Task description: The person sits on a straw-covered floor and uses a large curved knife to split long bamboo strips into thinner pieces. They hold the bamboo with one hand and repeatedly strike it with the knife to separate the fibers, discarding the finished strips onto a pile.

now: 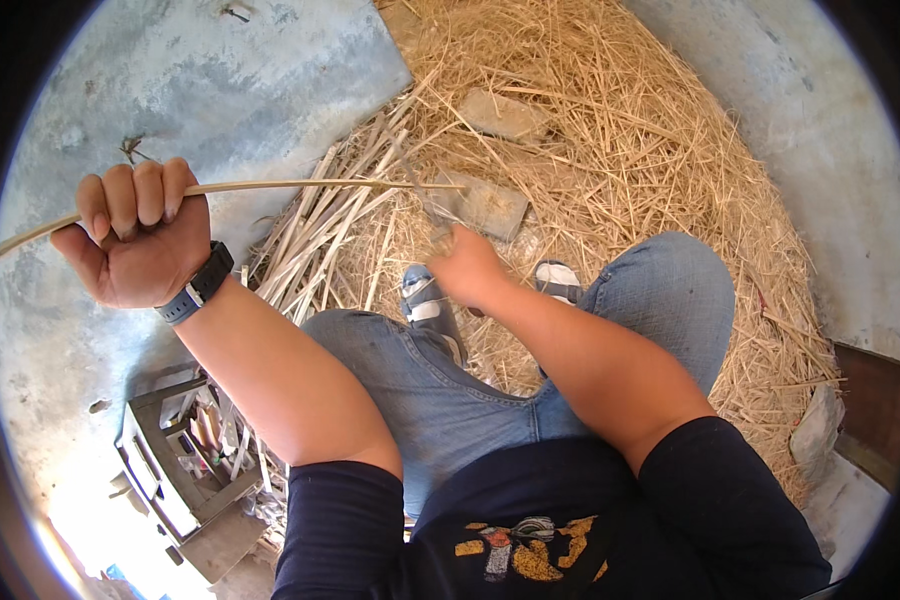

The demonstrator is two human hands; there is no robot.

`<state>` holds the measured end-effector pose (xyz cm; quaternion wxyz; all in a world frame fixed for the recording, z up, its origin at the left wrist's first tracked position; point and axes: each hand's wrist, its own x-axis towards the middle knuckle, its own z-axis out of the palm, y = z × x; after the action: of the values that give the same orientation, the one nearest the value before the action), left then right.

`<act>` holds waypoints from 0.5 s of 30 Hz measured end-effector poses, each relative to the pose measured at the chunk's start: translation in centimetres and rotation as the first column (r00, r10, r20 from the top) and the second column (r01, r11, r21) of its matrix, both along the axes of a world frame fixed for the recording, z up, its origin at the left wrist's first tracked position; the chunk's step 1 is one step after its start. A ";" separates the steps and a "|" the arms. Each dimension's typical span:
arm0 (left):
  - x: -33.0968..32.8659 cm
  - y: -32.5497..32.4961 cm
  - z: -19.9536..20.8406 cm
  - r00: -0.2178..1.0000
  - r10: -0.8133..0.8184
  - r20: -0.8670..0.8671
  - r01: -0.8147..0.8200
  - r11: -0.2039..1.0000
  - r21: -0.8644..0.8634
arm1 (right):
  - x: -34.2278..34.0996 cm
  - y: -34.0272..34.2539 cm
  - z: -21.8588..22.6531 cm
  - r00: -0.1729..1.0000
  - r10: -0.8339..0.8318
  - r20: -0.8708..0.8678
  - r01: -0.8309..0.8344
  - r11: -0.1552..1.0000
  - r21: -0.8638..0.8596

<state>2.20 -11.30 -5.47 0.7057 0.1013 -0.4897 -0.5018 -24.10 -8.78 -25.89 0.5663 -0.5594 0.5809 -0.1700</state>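
Observation:
My left hand [155, 230] is raised at the left, palm turned up, fingers curled round a long bamboo strip [290, 184]. The strip runs nearly level from beyond the left of my hand to the middle of the view. My right hand [467, 268] is closed in front of my knees, below the strip's far end. From it a thin grey blade, seemingly a knife [420, 180], slants up and to the left, crossing near the strip's tip. The blade is blurred, and my fist hides its handle.
Straw-like shavings [620, 130] cover the floor ahead and to the right. Two bricks [505, 115] lie among them. A bundle of split strips [315, 225] leans by the bluish wall [220, 80]. At lower left stands a wooden box [185, 460] of odds and ends. My sandalled feet are between.

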 end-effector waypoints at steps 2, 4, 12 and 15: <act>-0.4 -0.1 0.1 0.999 0.036 -0.009 -0.035 0.999 0.020 | 0.6 0.1 2.8 0.993 0.078 0.089 -0.073 0.996 -0.057; -0.5 0.2 0.2 0.995 0.095 -0.029 -0.093 0.994 0.065 | 1.0 0.5 4.1 0.982 0.164 0.097 -0.144 0.972 -0.188; 0.5 0.3 0.1 0.997 0.079 0.009 -0.079 0.996 0.029 | -0.7 -0.4 -4.3 0.993 -0.083 -0.084 0.087 0.995 0.043; -0.3 0.2 0.1 0.986 0.167 -0.012 -0.166 0.985 0.045 | 0.2 0.2 -2.2 1.000 -0.016 -0.015 0.015 0.999 -0.051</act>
<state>1.94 -11.10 -5.33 0.7466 0.1533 -0.4628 -0.4526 -23.87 -8.58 -28.05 0.5461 -0.5704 0.5851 -0.1846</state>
